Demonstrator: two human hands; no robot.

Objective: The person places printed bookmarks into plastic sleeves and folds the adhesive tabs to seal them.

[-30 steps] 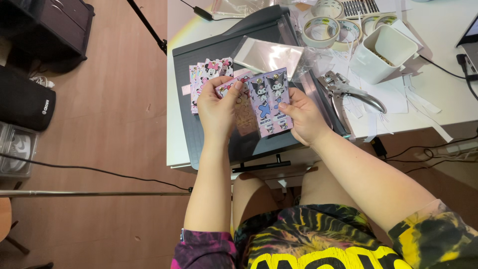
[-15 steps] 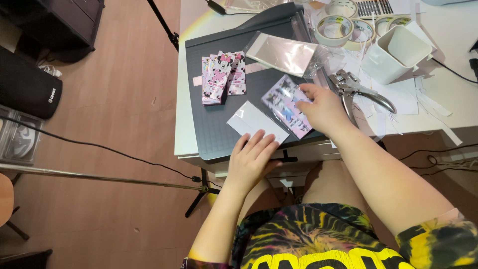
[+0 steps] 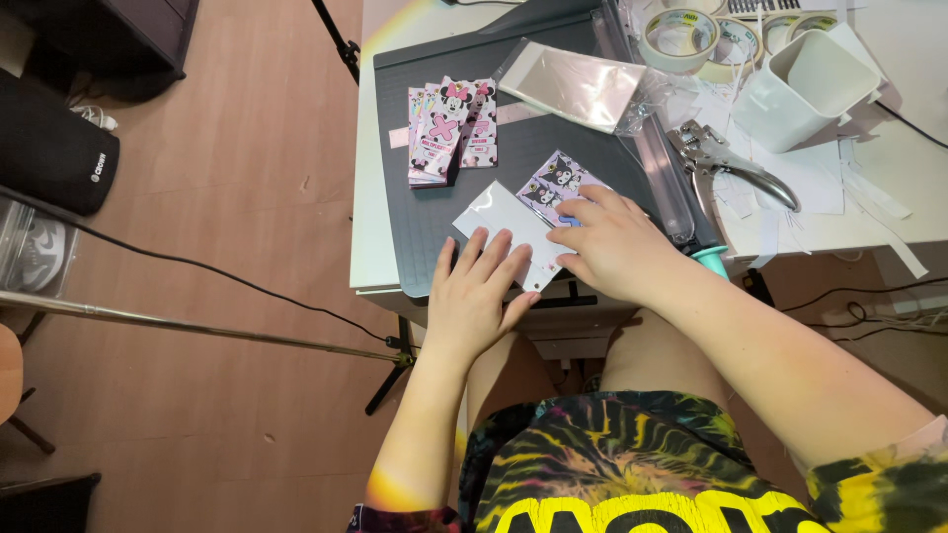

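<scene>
Both hands rest on a dark grey cutting mat (image 3: 434, 222) at the near edge of the white worktop (image 3: 367, 148). On the left, the left hand (image 3: 477, 296) lies flat, palm down, fingers spread and holding nothing, its fingertips pressing the near edge of a white card (image 3: 499, 222) that sits tilted on the mat. Just to its right, the right hand (image 3: 614, 247) lies palm down with fingers loosely curled, closed on nothing; its fingertips touch the right end of the white card and the lower edge of a purple cartoon sticker sheet (image 3: 555, 183), which lies partly tucked against the card and partly under the hand.

Farther back on the mat, left of centre, a small stack of pink cartoon sticker packs (image 3: 449, 133) lies well apart from both hands. Right of it, a clear plastic sleeve (image 3: 573, 84) rests across the mat's far edge. A clear ruler bar (image 3: 657, 173) runs along the mat's right side, just beyond the right hand. Past it lie rolls of tape (image 3: 681, 30), a metal hole punch (image 3: 726, 163) among paper scraps, and a white plastic container (image 3: 800, 84) tipped on its side. Off to the left, a black cable (image 3: 197, 271) crosses the wooden floor (image 3: 227, 178).
</scene>
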